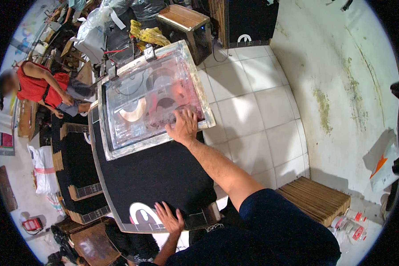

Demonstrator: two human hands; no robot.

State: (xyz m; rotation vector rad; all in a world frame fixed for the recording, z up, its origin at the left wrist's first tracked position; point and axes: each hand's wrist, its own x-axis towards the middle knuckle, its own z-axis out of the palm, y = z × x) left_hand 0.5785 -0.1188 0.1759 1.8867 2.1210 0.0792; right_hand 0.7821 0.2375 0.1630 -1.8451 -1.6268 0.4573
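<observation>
A screen printing frame with a pale wooden rim and see-through mesh slants across the far part of a board covered in black cloth. Smears of red and dark ink stain its mesh. Over its near rim lies my right hand, fingers bent inward onto the mesh side and thumb apart; its underside is hidden. My left hand rests flat with spread fingers on the cloth's near edge, beside a white curved print. Metal clamps sit on the frame's far side.
More black-covered boards line the left. A person in a red top stands beyond them. Yellow cloth and a wooden box are at the back. Stacked brown boards and plastic bottles stand at right, near a stained wall.
</observation>
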